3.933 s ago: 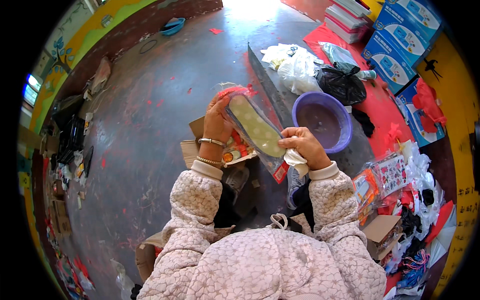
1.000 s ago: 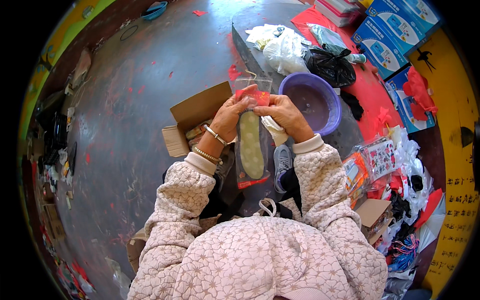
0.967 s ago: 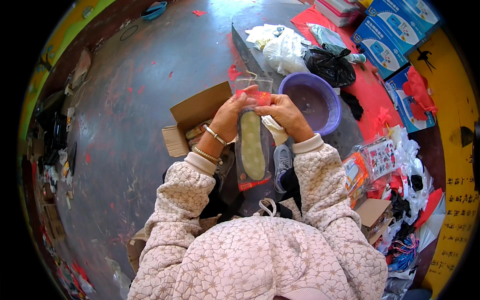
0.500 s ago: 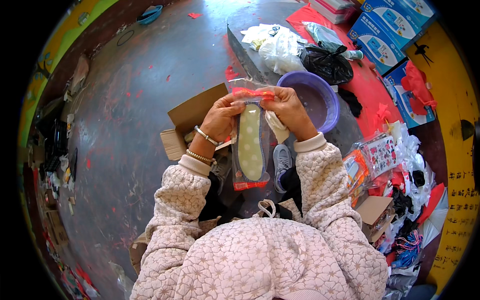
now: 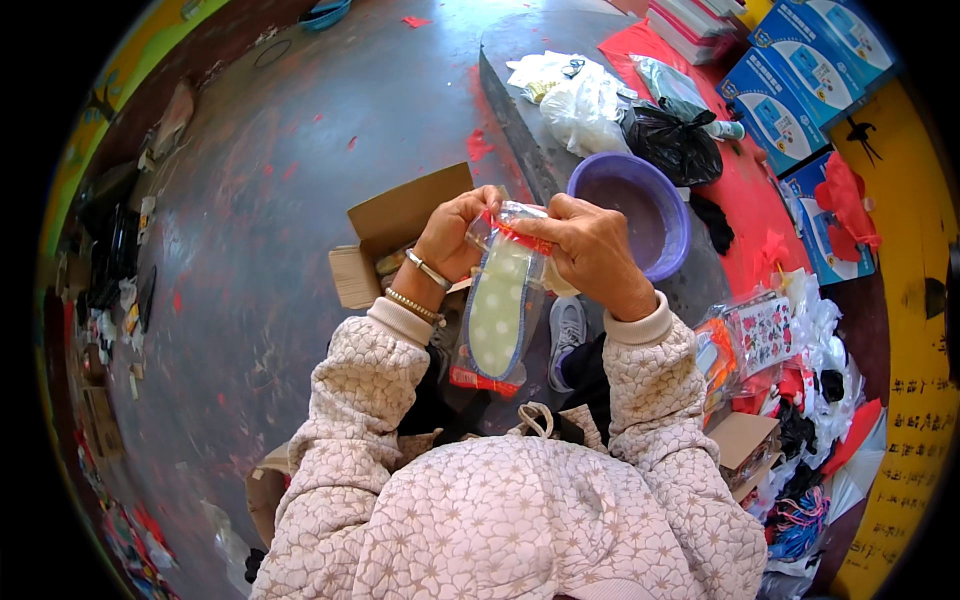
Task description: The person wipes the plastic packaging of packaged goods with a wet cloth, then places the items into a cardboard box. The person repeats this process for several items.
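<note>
The left hand (image 5: 452, 232) and the right hand (image 5: 590, 250) met in front of the person's chest, both gripping the top of a clear plastic packet (image 5: 497, 300) with red trim at its upper and lower ends. Inside the packet lay a pale green insole (image 5: 498, 312) with small dots, its length hanging down toward the person's lap. The left fingers (image 5: 478, 205) were curled tight around the packet's upper left corner; the right fingers (image 5: 545, 228) were pinched closed on the upper right edge, the thumb lying across the red strip. The left wrist carried a metal bangle (image 5: 430, 270) and a beaded bracelet (image 5: 413, 305) just below it, above the cuff of a quilted light pink jacket (image 5: 500, 520).

Behind the left hand an open cardboard box (image 5: 395, 225) stood on the grey floor (image 5: 260, 250). Just beyond the right hand sat a purple plastic basin (image 5: 640, 200) beside a low concrete ledge (image 5: 520, 110). Farther back on that ledge lay a white plastic bag (image 5: 580, 100) and a black plastic bag (image 5: 672, 145), touching each other. Blue cartons (image 5: 790, 85) were stacked at the upper right on a red cloth (image 5: 745, 215). To the person's right, near the elbow, lay more packets with flowered insoles (image 5: 755, 335). A grey shoe (image 5: 567, 328) showed below the held packet, between the forearms.
</note>
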`<state>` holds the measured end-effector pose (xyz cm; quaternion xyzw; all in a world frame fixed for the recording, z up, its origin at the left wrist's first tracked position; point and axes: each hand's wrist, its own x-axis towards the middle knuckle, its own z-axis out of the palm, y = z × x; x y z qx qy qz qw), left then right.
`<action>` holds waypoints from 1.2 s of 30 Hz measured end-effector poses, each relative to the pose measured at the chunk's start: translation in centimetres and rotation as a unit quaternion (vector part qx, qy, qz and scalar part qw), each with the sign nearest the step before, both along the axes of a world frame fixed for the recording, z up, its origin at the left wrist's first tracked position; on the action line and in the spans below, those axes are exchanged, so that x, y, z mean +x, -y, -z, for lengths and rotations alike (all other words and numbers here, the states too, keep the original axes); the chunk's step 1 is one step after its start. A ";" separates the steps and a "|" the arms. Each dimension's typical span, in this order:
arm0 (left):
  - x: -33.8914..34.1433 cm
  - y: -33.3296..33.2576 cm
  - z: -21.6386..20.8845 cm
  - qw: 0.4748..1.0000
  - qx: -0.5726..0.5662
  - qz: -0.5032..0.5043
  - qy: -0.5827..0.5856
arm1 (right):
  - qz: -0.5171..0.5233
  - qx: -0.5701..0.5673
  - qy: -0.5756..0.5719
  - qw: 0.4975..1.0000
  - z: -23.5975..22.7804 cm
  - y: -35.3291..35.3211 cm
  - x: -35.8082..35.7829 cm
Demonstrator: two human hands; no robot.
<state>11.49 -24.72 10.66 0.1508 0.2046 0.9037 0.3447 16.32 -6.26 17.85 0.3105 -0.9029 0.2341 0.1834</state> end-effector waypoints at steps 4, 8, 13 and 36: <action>1.0 -0.1 -3.5 0.996 -0.021 -0.032 0.077 | 0.009 0.078 -0.062 0.995 -0.3 0.3 0.4; 0.6 0.1 -1.7 0.982 -0.160 -0.081 -0.060 | -0.014 0.091 -0.048 0.995 0.0 0.3 0.1; 0.3 0.4 -2.0 0.982 -0.121 -0.141 -0.025 | -0.039 -0.282 0.358 0.890 1.1 -4.9 -1.9; 0.8 -1.6 -2.2 0.895 -0.278 -0.287 -0.199 | 0.020 -0.409 0.389 0.825 4.3 0.0 -2.0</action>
